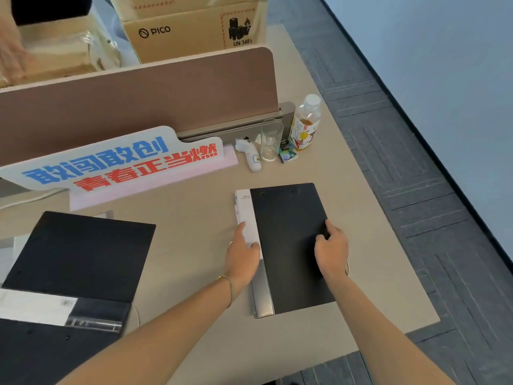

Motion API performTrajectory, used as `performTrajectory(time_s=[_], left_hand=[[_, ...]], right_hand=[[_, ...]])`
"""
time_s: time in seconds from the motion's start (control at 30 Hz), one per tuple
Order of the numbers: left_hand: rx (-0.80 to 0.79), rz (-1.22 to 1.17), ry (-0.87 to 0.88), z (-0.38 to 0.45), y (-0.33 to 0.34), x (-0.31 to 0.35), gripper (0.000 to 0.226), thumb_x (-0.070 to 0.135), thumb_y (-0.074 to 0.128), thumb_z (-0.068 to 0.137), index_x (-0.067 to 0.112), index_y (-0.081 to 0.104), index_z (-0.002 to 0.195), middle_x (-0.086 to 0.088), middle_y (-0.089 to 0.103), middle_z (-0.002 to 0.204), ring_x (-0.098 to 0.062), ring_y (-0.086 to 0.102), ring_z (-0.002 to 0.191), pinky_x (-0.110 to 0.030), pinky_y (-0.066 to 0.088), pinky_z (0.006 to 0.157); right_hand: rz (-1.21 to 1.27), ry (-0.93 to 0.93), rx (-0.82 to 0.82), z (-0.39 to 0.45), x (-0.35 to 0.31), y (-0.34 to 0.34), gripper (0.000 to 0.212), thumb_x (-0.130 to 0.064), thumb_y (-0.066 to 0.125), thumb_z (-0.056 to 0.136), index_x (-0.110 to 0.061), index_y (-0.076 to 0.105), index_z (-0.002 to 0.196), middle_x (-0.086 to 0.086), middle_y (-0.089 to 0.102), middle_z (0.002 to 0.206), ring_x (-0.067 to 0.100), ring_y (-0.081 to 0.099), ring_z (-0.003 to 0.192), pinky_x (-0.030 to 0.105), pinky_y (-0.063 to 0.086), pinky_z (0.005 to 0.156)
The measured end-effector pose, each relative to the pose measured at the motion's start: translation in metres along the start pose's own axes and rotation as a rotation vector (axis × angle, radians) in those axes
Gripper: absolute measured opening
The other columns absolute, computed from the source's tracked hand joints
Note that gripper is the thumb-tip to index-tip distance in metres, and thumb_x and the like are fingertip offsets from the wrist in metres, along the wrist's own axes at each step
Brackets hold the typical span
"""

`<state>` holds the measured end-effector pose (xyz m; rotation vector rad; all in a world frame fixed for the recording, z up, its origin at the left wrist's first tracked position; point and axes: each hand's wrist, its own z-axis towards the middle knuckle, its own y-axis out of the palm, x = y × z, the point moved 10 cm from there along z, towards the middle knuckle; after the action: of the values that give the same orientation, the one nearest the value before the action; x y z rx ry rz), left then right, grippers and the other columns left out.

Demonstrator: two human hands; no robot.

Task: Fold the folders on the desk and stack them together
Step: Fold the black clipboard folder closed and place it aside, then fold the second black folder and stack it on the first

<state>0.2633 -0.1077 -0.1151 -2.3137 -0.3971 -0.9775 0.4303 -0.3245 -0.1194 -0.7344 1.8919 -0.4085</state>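
A closed black folder (pixel 288 226) with a white and grey spine lies flat on the beige desk (pixel 194 245), right of centre. My left hand (pixel 242 254) rests on its spine, fingers flat and pressing down. My right hand (pixel 331 245) lies on the black cover near its right edge, fingers curled against it. A second black folder (pixel 77 257) lies spread open at the near left, its inner spine with a white label and metal clip (pixel 91 323) showing. Its lower cover runs out of view.
Along the brown divider (pixel 138 104) stand a lettered sign (pixel 119 162), a white handheld device (pixel 249 157), an empty glass (pixel 270 143), a small box (pixel 287 152) and a drink bottle (pixel 305 123). Cardboard boxes (pixel 191 31) sit behind. The desk's right edge drops to carpet (pixel 416 190).
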Motion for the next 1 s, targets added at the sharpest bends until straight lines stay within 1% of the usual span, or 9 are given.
performTrajectory(time_s=[0.1, 0.27, 0.43, 0.53, 0.6, 0.7, 0.77, 0.9, 1.0], left_hand=[[0.005, 0.014, 0.0, -0.001, 0.003, -0.002, 0.064, 0.014, 0.046, 0.097, 0.033, 0.029, 0.156, 0.0, 0.054, 0.143, -0.017, 0.055, 0.106, -0.025, 0.04, 0.09], [0.016, 0.024, 0.019, -0.003, 0.005, -0.001, 0.063, 0.012, 0.046, 0.099, 0.03, 0.029, 0.157, -0.004, 0.047, 0.153, -0.025, 0.05, 0.135, -0.026, 0.038, 0.1], [0.045, 0.11, 0.097, -0.007, -0.012, 0.006, 0.062, 0.011, 0.048, 0.097, 0.028, 0.032, 0.155, -0.002, 0.046, 0.152, -0.025, 0.048, 0.136, -0.029, 0.038, 0.104], [0.06, 0.128, 0.19, -0.015, -0.033, 0.016, 0.059, 0.009, 0.046, 0.095, 0.033, 0.037, 0.148, 0.002, 0.047, 0.149, -0.021, 0.047, 0.134, -0.023, 0.038, 0.095], [0.092, 0.143, 0.215, -0.021, -0.052, 0.017, 0.062, 0.01, 0.045, 0.094, 0.039, 0.032, 0.148, 0.003, 0.042, 0.152, -0.018, 0.044, 0.133, -0.019, 0.031, 0.094], [0.143, 0.146, 0.209, -0.03, -0.084, 0.01, 0.066, 0.014, 0.047, 0.098, 0.035, 0.025, 0.156, 0.004, 0.034, 0.158, -0.019, 0.044, 0.137, -0.022, 0.034, 0.099], [0.183, 0.121, 0.207, -0.039, -0.108, 0.005, 0.067, 0.013, 0.047, 0.098, 0.033, 0.024, 0.157, 0.004, 0.033, 0.159, -0.019, 0.047, 0.134, -0.024, 0.038, 0.098], [0.278, 0.078, 0.163, -0.061, -0.162, -0.017, 0.068, 0.011, 0.047, 0.096, 0.03, 0.025, 0.158, 0.0, 0.035, 0.157, -0.024, 0.061, 0.111, -0.033, 0.051, 0.09], [0.331, 0.016, 0.112, -0.079, -0.201, -0.046, 0.07, 0.011, 0.047, 0.095, 0.035, 0.025, 0.157, 0.002, 0.035, 0.156, -0.019, 0.063, 0.102, -0.02, 0.049, 0.083]], right_hand=[[-0.043, -0.033, -0.003, 0.002, -0.002, 0.002, 0.055, -0.009, 0.049, 0.097, -0.018, 0.044, 0.151, 0.001, 0.049, 0.149, 0.025, 0.044, 0.139, 0.043, 0.037, 0.116], [-0.152, -0.097, -0.023, 0.001, -0.007, 0.005, 0.057, -0.011, 0.053, 0.095, -0.019, 0.044, 0.15, 0.003, 0.043, 0.151, 0.026, 0.042, 0.138, 0.045, 0.04, 0.114], [-0.197, -0.16, -0.039, -0.012, -0.023, 0.011, 0.056, -0.009, 0.057, 0.094, -0.022, 0.046, 0.147, 0.005, 0.039, 0.154, 0.028, 0.041, 0.141, 0.044, 0.041, 0.114], [-0.218, -0.229, -0.057, -0.027, -0.047, 0.022, 0.057, -0.008, 0.059, 0.093, -0.025, 0.047, 0.146, 0.004, 0.039, 0.155, 0.026, 0.041, 0.141, 0.042, 0.042, 0.113], [-0.216, -0.295, -0.07, -0.042, -0.065, 0.033, 0.058, -0.008, 0.06, 0.092, -0.028, 0.048, 0.145, 0.003, 0.039, 0.155, 0.025, 0.041, 0.141, 0.043, 0.044, 0.111], [-0.214, -0.405, -0.125, -0.07, -0.096, 0.061, 0.061, -0.006, 0.06, 0.09, -0.028, 0.048, 0.145, 0.002, 0.038, 0.156, 0.024, 0.039, 0.141, 0.043, 0.044, 0.111], [-0.224, -0.457, -0.18, -0.092, -0.112, 0.086, 0.062, -0.006, 0.06, 0.089, -0.026, 0.047, 0.146, 0.002, 0.037, 0.156, 0.024, 0.034, 0.144, 0.043, 0.04, 0.114], [-0.2, -0.547, -0.328, -0.142, -0.138, 0.135, 0.063, -0.003, 0.057, 0.086, -0.026, 0.047, 0.145, 0.001, 0.036, 0.155, 0.023, 0.035, 0.141, 0.038, 0.038, 0.112], [-0.225, -0.645, -0.426, -0.18, -0.156, 0.17, 0.065, 0.0, 0.055, 0.084, -0.023, 0.048, 0.144, 0.002, 0.038, 0.153, 0.023, 0.035, 0.141, 0.035, 0.033, 0.115]])
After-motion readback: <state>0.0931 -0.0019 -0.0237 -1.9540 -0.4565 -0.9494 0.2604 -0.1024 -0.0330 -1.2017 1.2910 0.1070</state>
